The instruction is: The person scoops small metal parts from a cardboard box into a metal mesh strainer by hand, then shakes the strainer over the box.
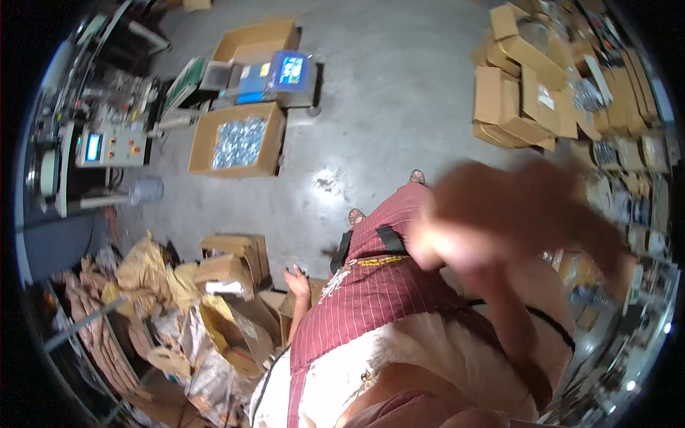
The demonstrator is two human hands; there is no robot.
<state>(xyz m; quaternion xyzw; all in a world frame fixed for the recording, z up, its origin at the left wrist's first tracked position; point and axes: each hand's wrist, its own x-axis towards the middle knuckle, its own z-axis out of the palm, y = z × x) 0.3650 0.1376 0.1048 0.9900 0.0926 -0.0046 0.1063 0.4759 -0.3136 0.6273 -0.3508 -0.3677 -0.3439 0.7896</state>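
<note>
Flattened cardboard boxes [235, 285] lie on the floor just beside our left hand [296, 279], which hangs by the hip, fingers loosely spread, gripping nothing. We'd steady up before reaching; our right hand [499, 214] is one raised blur, can't tell its fingers. Farther off, the open carton of metal parts [239, 140] and scale [282, 75] read fine.

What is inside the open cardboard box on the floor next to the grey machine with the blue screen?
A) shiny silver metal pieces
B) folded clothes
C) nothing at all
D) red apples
A: the open cardboard box on the floor is filled with a heap of shiny silver metal pieces, just below the grey machine with the blue screen.
</note>
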